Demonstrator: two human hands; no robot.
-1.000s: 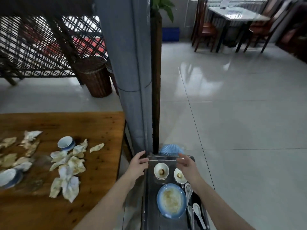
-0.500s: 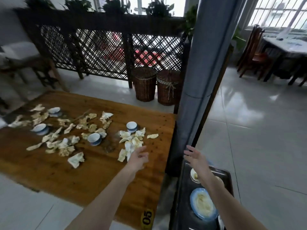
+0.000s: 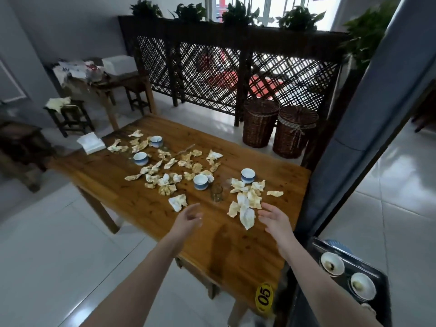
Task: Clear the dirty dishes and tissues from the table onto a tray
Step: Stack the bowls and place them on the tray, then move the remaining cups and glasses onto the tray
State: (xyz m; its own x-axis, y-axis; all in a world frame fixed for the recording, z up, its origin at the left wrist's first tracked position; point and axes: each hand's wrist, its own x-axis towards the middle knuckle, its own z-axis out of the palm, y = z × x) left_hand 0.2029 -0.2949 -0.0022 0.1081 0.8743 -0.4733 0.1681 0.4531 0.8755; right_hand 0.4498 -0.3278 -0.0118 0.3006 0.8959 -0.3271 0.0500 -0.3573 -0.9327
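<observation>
Wooden worktop (image 3: 141, 201) carries what is left of the job: soiled tissues (image 3: 165, 180) in a wide scatter, four blue-and-white cups (image 3: 200, 181) and a small clear glass (image 3: 216, 193). The tray (image 3: 354, 258) sits low at the right, past the worktop's corner, with bowls (image 3: 332, 265) on it. Both hands hover over the near side with fingers loose and spread, holding nothing. The right hand (image 3: 273, 217) is just beside the nearest heap (image 3: 245, 204), and the left hand (image 3: 188, 218) is near a lone tissue (image 3: 178, 202).

The step looks like gathering tissues. It would go best by sweeping that heap together from both sides into one bunch before lifting, staying clear of the glass just behind it, which would probably tip easily.

The picture's edge cuts off the tray, so its free room cannot be judged. The left hand is blurred, and whether the cups or the glass hold liquid cannot be made out.
</observation>
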